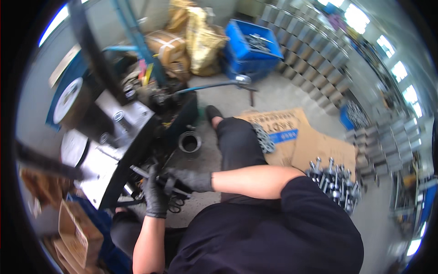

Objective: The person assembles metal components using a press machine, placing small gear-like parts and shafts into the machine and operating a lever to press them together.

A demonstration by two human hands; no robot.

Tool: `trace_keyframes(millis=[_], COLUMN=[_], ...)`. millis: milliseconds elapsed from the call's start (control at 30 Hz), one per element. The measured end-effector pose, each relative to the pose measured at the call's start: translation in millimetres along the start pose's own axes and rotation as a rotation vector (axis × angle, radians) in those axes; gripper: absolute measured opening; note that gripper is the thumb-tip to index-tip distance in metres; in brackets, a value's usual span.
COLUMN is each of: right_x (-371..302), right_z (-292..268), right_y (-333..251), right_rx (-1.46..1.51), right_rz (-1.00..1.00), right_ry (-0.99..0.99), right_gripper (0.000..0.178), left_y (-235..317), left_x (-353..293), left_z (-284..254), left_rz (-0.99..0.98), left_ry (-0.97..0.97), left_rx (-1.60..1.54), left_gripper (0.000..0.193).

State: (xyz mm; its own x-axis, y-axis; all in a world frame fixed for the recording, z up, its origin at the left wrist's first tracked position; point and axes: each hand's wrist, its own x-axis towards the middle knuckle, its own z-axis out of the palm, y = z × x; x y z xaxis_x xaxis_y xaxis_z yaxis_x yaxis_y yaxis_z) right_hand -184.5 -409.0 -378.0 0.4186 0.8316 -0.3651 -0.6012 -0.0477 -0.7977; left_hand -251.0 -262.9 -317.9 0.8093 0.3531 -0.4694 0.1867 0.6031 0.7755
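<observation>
My left hand, in a dark grey glove, is closed around a dark part with a shiny metal rod sticking out to the left. My right hand, gloved too, reaches in from the right and its fingers close on the dark end of the same part. Fingers and blur hide its exact shape. Both hands are beside the near edge of a machine with a thick steel plate. Just below them, dark ring-like loops show, too blurred to name.
A round metal cup stands on the floor by the machine. A lever juts out above it. Cardboard to the right bears bolt-like parts and rings. Behind are a blue crate and stacked metal cylinders.
</observation>
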Motion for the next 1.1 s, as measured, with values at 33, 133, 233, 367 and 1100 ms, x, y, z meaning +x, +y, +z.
trace_keyframes(millis=[33,133,233,367,1100], right_x=[10.4,12.4,16.3,-4.2,-251.6], right_z=[-9.3,13.6,10.8,-2.6,-124.6], right_y=[14.7,-4.5,-5.8,-24.7,-129.4], right_rx=[0.034,-0.101,0.231,0.008,-0.053], right_rz=[-0.073,-0.341,-0.473,-0.123,-0.76], right_ry=[-0.042,0.12,0.047,0.238,0.28], right_gripper=[0.051,0.048,0.047,0.055,0.054], left_y=[-2.0,-16.7,-15.4,-23.4,-6.7], left_x=[0.6,24.1,20.5,44.0,11.3], left_z=[3.8,-19.9,-10.7,-39.0,-29.5], left_rz=[0.031,0.358,0.47,0.666,0.793], left_ry=[0.004,-0.113,-0.191,-0.271,-0.255], left_rx=[-0.001,0.345,0.452,0.652,0.981], left_gripper=[0.029,0.04,0.053,0.056,0.04])
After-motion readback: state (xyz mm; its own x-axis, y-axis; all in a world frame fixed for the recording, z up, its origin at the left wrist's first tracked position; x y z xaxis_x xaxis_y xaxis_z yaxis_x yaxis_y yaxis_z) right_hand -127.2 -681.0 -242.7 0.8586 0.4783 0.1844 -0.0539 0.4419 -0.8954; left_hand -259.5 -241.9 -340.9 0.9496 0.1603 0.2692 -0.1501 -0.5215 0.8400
